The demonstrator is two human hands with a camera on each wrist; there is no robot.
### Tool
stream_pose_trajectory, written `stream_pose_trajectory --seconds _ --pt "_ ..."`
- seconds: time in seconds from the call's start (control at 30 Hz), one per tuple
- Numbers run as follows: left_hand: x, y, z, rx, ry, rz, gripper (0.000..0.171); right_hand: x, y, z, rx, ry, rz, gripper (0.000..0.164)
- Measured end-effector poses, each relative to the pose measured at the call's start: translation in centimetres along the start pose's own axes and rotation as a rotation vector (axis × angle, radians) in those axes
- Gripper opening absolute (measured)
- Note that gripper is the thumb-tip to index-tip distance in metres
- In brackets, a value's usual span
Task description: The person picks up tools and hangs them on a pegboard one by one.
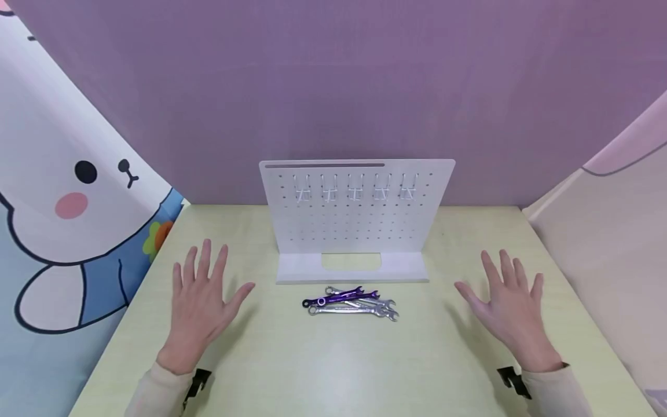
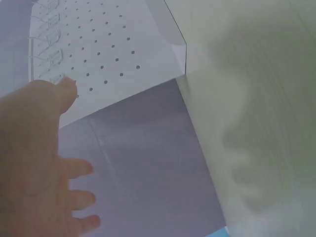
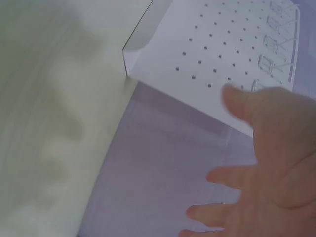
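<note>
A small pile of wrenches lies on the table in front of a white pegboard (image 1: 354, 226). Purple wrenches (image 1: 341, 297) rest on top of silver wrenches (image 1: 349, 310), with their open ends toward the right. Several wire hooks (image 1: 355, 188) hang in a row near the top of the board. To the left of the pile, my left hand (image 1: 200, 307) is held over the table, fingers spread and holding nothing. My right hand (image 1: 513, 315) is likewise spread on the far right, apart from everything. Both wrist views show the thumbs in front of the pegboard.
The pale wooden table (image 1: 344, 370) ends at a purple backdrop (image 1: 354, 87). A cartoon-printed cloth (image 1: 88, 243) borders the left side, and a pale cloth (image 1: 599, 249) the right. The pegboard's base (image 1: 299, 268) stands just behind the wrenches.
</note>
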State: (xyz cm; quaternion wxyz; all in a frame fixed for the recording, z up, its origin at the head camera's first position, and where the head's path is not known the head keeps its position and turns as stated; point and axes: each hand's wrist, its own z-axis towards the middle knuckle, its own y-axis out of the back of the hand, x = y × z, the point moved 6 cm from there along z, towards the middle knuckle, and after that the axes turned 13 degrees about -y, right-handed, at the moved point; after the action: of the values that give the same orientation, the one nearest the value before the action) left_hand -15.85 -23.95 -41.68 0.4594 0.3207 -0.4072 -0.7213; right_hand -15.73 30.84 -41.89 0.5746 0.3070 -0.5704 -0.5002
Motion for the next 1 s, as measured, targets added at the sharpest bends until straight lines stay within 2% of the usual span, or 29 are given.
stream_pose_trajectory --seconds 0.1,0.23,0.33,0.43,0.73,1.0 --pt "-0.3 -0.1 0.4 -0.018 0.005 -0.094 0.087 0.7 0.3 0.0 -0.077 0.052 0.081 0.078" --pt "-0.5 -0.9 1.3 -0.035 0.057 -0.306 0.081 2.0 0.7 -0.2 -0.212 0.164 0.208 0.062" --pt "-0.5 -1.7 2.1 -0.056 0.109 -0.436 0.077 3.1 0.5 -0.2 -0.247 0.227 0.286 0.054" --pt "-0.6 -2.2 2.9 -0.094 0.141 -0.513 0.073 4.3 -0.1 -0.2 -0.215 0.248 0.333 0.047" --pt "-1.1 -3.5 5.3 -0.312 0.251 -0.782 0.059 8.4 -2.6 -0.6 -0.063 0.345 0.377 0.038" --pt "-1.5 -4.9 7.2 -0.365 0.302 -0.919 0.051 12.4 -5.5 -1.5 0.105 0.461 0.367 0.031"
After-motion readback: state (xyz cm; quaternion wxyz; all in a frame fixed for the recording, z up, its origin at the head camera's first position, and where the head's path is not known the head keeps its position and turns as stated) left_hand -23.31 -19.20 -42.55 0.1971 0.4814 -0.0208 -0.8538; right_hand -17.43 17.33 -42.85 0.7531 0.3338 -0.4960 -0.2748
